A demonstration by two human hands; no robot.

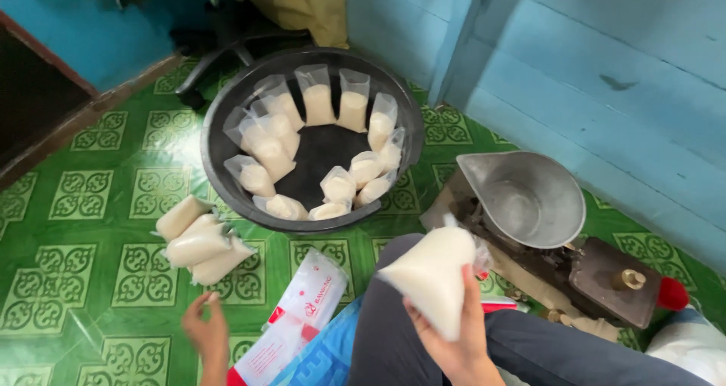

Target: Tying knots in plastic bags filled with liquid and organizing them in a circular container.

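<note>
My right hand [454,339] grips a clear plastic bag full of a pale cream powder or grain [432,269], held tilted over my knee. My left hand [206,331] hangs low at the bottom left, fingers loosely bunched with nothing in them, just left of a stack of flat empty red-and-white plastic bags [299,310]. Three filled bags [198,241] lie side by side on the green floor above my left hand. A black round basin [227,99] further back holds several filled, open-topped bags leaning against its wall.
A balance scale with a metal scoop pan [525,197], a brown base and a brass weight [629,280] stands at the right, near the blue wooden wall [605,61]. A chair base [219,46] sits behind the basin. The floor is green patterned vinyl.
</note>
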